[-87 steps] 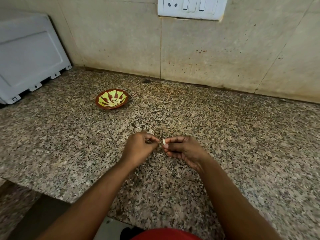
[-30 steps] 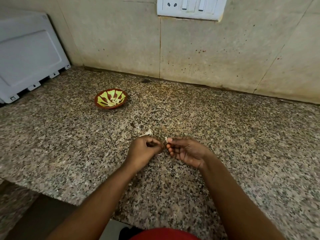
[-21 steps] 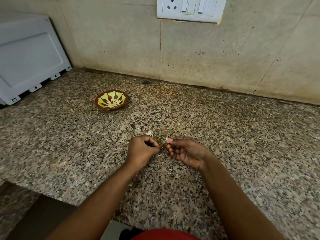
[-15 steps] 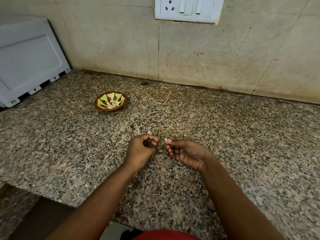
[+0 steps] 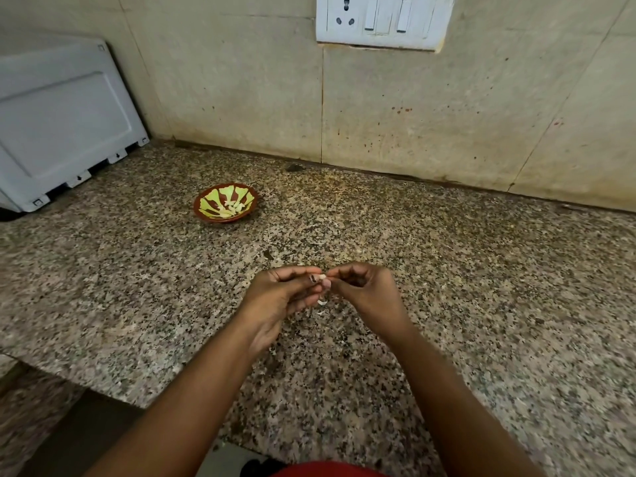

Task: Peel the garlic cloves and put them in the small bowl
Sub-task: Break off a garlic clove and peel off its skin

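Speckled granite countertop (image 5: 481, 304) fills most of the view, running back to a beige tiled wall (image 5: 241, 98). Nearest the camera, a strip of red cloth (image 5: 327, 471) shows at the bottom edge, and two bare forearms reach forward over the stone from either side of it.

Above the middle of the counter the two hands meet, fingertips close together. Left hand (image 5: 278, 297) is turned palm up, its thumb and forefinger curled to pinch a small pale garlic clove (image 5: 321, 277). Right hand (image 5: 368, 290) comes in from the other side with its fingers curled, the tips of thumb and forefinger closing on the same clove, so both hands grip it between them. Whether the clove is fully bare of skin is too small to tell.

Just under the fingers, a few thin white peel scraps (image 5: 322, 302) lie on the granite or hang near it; I cannot tell which.

Further back and to the left, well apart from the hands, sits the small bowl (image 5: 206, 204), reddish brown outside with a yellow-green pattern inside. Several pale peeled cloves (image 5: 231, 208) lie in its bottom.

At the far left a white appliance panel (image 5: 62, 125) stands against the wall, resting on the counter. High on the wall, a white switchboard (image 5: 382, 20) with a socket and switches is mounted above the tile joint.
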